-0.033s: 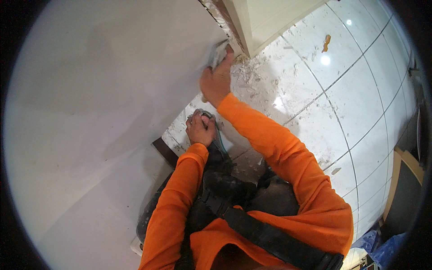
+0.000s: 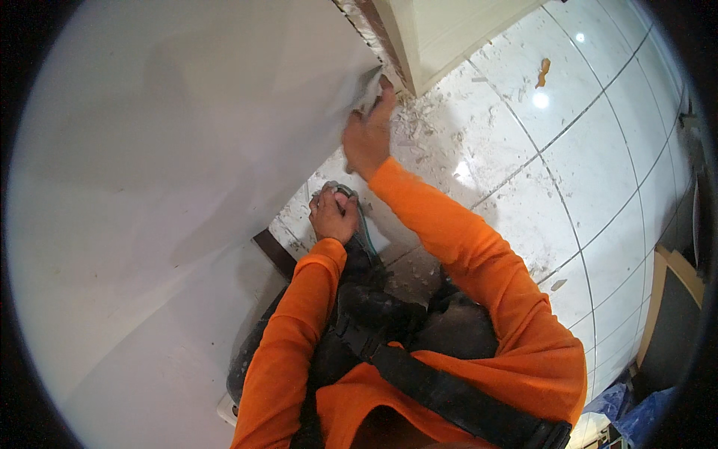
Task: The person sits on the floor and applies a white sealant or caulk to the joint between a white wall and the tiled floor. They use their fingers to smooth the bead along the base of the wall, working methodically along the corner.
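Observation:
My right hand (image 2: 366, 142) is closed around a putty knife, its index finger stretched forward along it. The putty knife's pale, dusty blade (image 2: 369, 91) lies against the bottom of the white wall (image 2: 194, 135), close to the door frame (image 2: 395, 45). Most of the handle is hidden in my palm, and the hand is slightly smeared by motion. Lower down, my left hand (image 2: 333, 215) curls over the front of my sandal (image 2: 364, 232), which has a teal edge. That hand rests near the foot of the wall.
Plaster chips and dust (image 2: 426, 135) litter the white tiled floor (image 2: 583, 165) beside the frame. An orange-brown scrap (image 2: 542, 72) lies farther off. A dark brown baseboard piece (image 2: 274, 253) meets the wall at left. A wood-edged dark panel (image 2: 669, 314) and blue plastic (image 2: 647, 411) are at right.
My right hand has shifted slightly right and toward me with the putty knife, and its wrist has turned a little. My left hand has stayed on the sandal.

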Motion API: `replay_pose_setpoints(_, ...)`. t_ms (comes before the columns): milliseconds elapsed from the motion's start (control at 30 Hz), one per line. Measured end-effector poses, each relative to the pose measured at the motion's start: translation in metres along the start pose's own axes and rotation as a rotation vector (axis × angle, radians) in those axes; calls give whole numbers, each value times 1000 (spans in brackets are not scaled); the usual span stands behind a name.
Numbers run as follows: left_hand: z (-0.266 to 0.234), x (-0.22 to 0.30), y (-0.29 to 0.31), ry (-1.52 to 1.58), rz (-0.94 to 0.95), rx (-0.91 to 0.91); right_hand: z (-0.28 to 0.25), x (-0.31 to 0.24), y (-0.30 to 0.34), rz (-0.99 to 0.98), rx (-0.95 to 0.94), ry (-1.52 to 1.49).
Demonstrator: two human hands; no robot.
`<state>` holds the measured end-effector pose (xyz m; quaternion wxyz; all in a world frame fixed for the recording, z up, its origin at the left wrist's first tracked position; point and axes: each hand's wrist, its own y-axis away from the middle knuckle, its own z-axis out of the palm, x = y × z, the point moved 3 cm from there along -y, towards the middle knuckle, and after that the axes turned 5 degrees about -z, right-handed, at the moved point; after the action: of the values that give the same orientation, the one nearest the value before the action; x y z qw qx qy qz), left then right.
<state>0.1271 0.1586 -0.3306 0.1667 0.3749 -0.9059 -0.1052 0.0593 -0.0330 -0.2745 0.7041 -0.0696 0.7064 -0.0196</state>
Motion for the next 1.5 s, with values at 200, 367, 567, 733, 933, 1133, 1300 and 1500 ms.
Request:
replay_pose_setpoints(200, 0, 0, -2, 17, -7, -21, -62, 8, 19, 286, -42, -37)
replay_pose_setpoints(367, 0, -4, -3, 75, -29, -66, -82, 14, 6, 86, -233, 15)
replay_pose_setpoints(567, -4, 0, -2, 50, -9, -44, -89, 11, -14, 34, -300, 29)
replay_pose_setpoints(733, 0, -3, -3, 80, -36, -90, -86, 13, -22, 15, -280, 28)
replay_pose_setpoints(933, 1, -3, -3, 74, -51, -78, -86, 10, -26, -72, -261, 60)
replay_pose_setpoints(1133, 1, -2, -3, 45, -43, -87, -89, 2, -33, -38, -295, 125)
replay_pose_setpoints(1300, 3, 2, -3, -18, -49, -94, -85, -5, -33, -40, -257, 165)
replay_pose_setpoints(1500, 3, 1, -3, -38, -56, -69, -81, -22, -34, 93, -293, 213)
